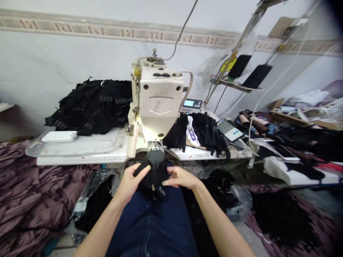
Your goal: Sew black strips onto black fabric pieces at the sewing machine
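Note:
A black fabric piece (154,171) hangs from under the needle area of a cream sewing machine (159,103), its lower end above my lap. At its left edge, my left hand (132,178) pinches the cloth, thumb on top. My right hand (179,176) grips the right edge between thumb and fingers. A small pale mark shows near the lower end of the fabric. The presser foot (155,145) sits right at the top of the cloth; whether it presses down on it I cannot tell.
Black garments (93,103) are heaped left of the machine, behind a white box (59,136) on a clear plastic lid. Black strips (209,132) and a phone (229,129) lie to the right. Thread cones (257,76) stand on a rack. Mauve cloth (34,192) is piled low at left.

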Tool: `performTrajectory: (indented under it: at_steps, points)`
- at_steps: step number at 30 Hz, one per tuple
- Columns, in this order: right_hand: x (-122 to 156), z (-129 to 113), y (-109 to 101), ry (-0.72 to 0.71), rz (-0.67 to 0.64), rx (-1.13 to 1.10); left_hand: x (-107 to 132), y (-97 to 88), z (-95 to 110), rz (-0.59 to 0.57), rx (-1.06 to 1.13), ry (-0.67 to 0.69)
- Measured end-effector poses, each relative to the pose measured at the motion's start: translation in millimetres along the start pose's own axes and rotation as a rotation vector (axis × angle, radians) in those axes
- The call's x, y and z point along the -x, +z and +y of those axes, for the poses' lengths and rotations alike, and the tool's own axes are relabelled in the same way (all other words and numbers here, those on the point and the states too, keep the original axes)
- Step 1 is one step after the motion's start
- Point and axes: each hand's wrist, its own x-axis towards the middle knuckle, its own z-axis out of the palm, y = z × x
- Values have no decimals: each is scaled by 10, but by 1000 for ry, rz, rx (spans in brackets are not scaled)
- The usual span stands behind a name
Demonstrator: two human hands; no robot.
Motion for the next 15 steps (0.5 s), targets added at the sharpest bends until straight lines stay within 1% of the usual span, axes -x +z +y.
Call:
performTrajectory:
  at_steps: [1,2,3,5,7,8,9,11,13,14,15]
  points:
    - [-34,-31,4,-6,-12,36,40,12,3,42,27,-3]
    - [-67,-52,8,-26,6,83,83,23,12,95,35,9]
    - [-99,-63,13,-61,56,141,128,32,23,144,29,30]
    - [-143,-53,25,-164,223,306,216,49,47,210,-19,87]
    - [-154,-8,41,-247,405,489,299,84,68,241,-97,157]
    - [-147,22,50,-256,469,554,340,113,79,247,-136,194]
    - [-132,53,58,-240,498,580,379,151,94,247,-172,230]
    - [-86,114,68,-185,482,511,462,254,136,221,-234,303]
    - [-23,169,59,-192,444,342,559,384,192,173,-276,421]
    - [14,197,45,-215,433,248,617,457,218,125,-295,498]
    - [54,231,27,-235,425,152,680,533,236,39,-308,578]
